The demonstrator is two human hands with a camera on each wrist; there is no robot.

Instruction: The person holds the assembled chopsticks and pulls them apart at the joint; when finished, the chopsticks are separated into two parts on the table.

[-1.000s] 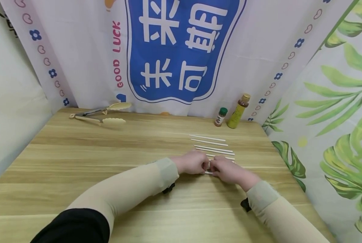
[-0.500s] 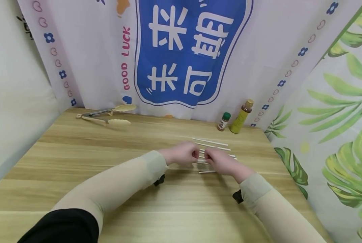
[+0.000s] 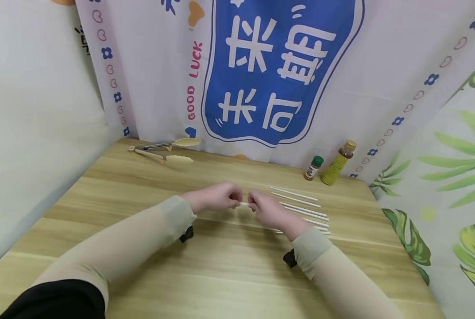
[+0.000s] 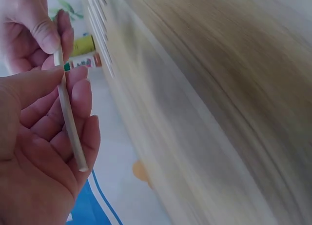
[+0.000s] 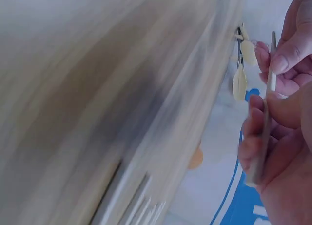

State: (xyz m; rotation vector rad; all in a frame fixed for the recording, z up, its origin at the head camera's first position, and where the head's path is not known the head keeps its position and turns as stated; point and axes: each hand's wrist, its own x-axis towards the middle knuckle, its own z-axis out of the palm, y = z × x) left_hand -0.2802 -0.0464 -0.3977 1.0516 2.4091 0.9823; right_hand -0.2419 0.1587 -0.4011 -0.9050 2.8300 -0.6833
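Observation:
A thin white chopstick (image 3: 244, 204) stretches between my two hands, low over the wooden table and left of a row of similar sticks. My left hand (image 3: 218, 196) pinches it between thumb and curled fingers; its blunt end lies across those fingers in the left wrist view. On the other portion, my right hand (image 3: 270, 210) holds it with thumb and fingertips, and the right wrist view shows the chopstick (image 5: 266, 118) running through both grips. Several more white chopsticks (image 3: 303, 209) lie roughly parallel on the table, partly covered by my right hand and forearm.
Tongs with cream-coloured heads (image 3: 179, 158) lie spread at the back left. A small green-capped jar (image 3: 312, 171) and a yellow bottle (image 3: 335, 168) stand at the back right. A printed cloth (image 3: 161, 88) hangs behind the table (image 3: 221, 266).
Both hands have come up from the near end of the chopstick row and shifted left of it, the chopstick now showing between them. The head view has swung left.

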